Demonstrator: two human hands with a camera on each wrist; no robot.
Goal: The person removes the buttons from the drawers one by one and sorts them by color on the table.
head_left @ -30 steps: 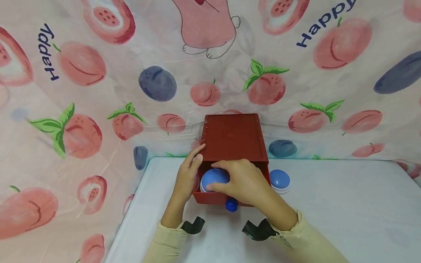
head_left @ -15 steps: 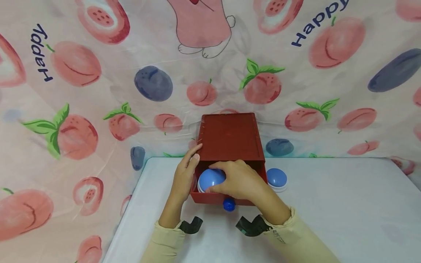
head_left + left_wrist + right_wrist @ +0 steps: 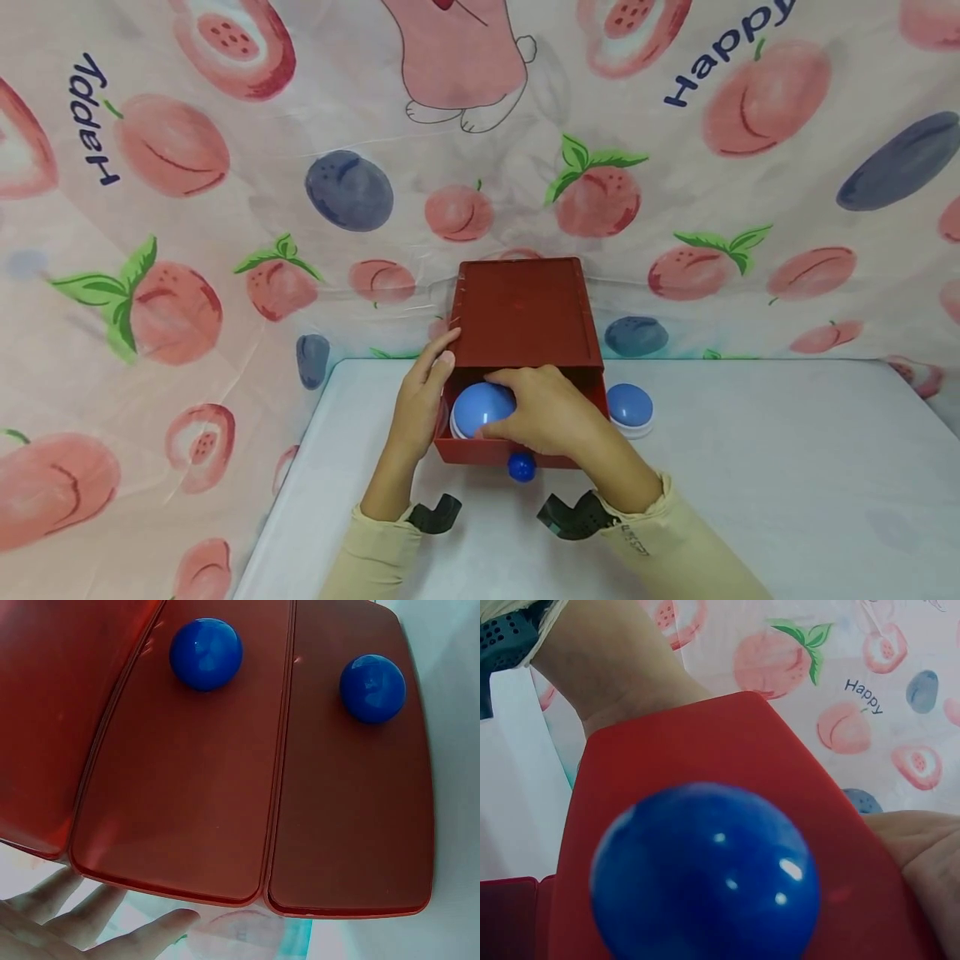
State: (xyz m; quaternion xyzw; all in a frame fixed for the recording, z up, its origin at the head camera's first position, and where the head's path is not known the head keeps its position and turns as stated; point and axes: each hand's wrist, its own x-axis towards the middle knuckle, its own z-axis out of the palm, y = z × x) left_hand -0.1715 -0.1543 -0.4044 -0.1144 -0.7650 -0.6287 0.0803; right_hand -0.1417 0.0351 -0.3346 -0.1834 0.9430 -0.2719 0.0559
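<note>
In the head view, a red drawer box (image 3: 521,317) stands on the white table with its top drawer (image 3: 480,452) pulled out. Inside that drawer, at the left, sits a round container with a domed blue lid (image 3: 480,407) and a white base. My right hand (image 3: 543,412) reaches into the drawer and holds this container between thumb and fingers. My left hand (image 3: 420,408) lies along the box's left side, fingers extended. The left wrist view shows the left fingers (image 3: 154,934) beside the drawer fronts. A blue ball knob (image 3: 705,877) fills the right wrist view, with part of the right hand (image 3: 930,855) at its edge.
A second blue-lidded container (image 3: 630,407) stands on the table just right of the box. Lower drawers carry blue knobs (image 3: 373,688) too. Behind the box rises a fruit-printed cloth (image 3: 480,167); the white table (image 3: 750,467) extends to the right.
The head view has shifted slightly. My right fingertips have moved a little on the blue lid; the container stays in the drawer and my left hand stays at the box's side.
</note>
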